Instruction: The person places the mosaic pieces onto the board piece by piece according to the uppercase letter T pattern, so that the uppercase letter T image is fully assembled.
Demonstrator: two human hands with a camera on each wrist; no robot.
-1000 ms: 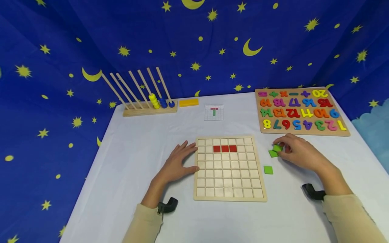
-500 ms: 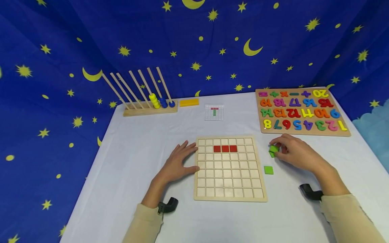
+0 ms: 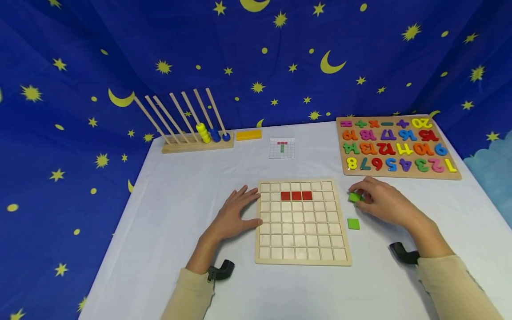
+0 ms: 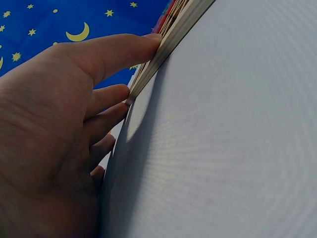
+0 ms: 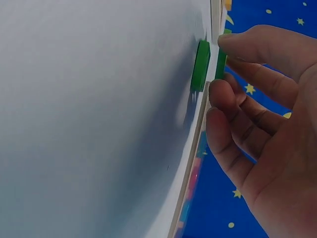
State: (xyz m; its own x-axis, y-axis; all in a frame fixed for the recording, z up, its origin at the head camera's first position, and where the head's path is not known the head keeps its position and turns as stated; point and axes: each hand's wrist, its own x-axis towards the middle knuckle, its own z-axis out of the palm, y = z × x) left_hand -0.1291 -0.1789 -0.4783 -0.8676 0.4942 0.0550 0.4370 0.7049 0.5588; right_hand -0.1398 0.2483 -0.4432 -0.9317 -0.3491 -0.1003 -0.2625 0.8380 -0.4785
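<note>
A wooden grid board (image 3: 303, 262) lies in front of me, with three red square tiles (image 3: 296, 196) in a row near its far side. My left hand (image 3: 233, 216) rests along the board's left edge, fingers spread and thumb tip on the rim; the left wrist view shows the thumb (image 4: 124, 52) at that edge. To the right of the board, my right hand (image 3: 384, 200) pinches a green square tile (image 3: 354, 197) between thumb and fingertips, partly covering it. Another green tile (image 3: 354, 223) lies on the table nearer me, close to the board's right edge.
A small card (image 3: 282, 153) with a red and green T pattern lies beyond the board. At the back left stand a peg abacus (image 3: 172, 149) and a yellow block (image 3: 249, 135). A wooden number puzzle (image 3: 400, 174) lies at the back right, beyond my right hand.
My right hand has moved left towards the board with the green tile. The two green tiles seen at its fingertips earlier now show as one patch. My left hand stays put.
</note>
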